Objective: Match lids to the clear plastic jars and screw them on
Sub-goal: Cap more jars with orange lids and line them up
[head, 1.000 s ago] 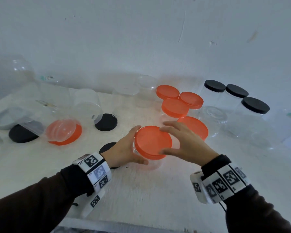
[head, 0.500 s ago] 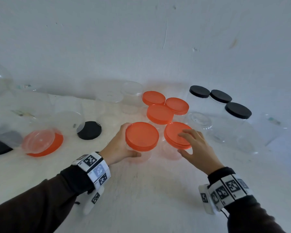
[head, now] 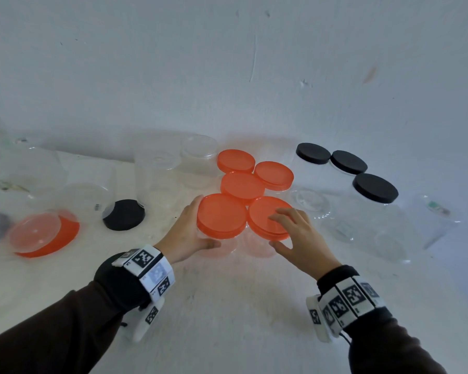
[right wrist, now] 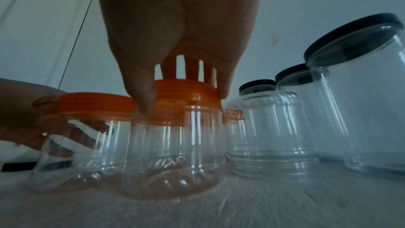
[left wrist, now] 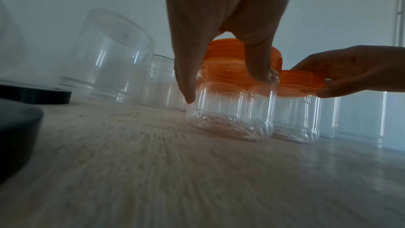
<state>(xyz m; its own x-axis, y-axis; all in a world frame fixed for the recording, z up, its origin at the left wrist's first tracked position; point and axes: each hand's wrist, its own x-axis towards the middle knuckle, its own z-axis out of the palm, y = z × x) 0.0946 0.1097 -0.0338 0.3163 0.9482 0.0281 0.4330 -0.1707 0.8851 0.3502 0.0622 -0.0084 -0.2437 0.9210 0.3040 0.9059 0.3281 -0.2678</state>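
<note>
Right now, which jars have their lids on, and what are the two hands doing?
Left jar: orange lid on, left hand grips it.
Right jar: orange lid on, right hand rests on its lid.
Three back orange-lid jars: lids on.
Three black-lid jars: lids on.
Loose black lid: off, lying flat.

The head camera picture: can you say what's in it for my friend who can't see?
Two hands reach for two orange-lidded clear jars side by side on a white table: the left hand grips one jar, the right hand rests fingers on the other jar's lid. Behind stand three more orange-lidded jars and, farther right, three black-lidded jars.
</note>
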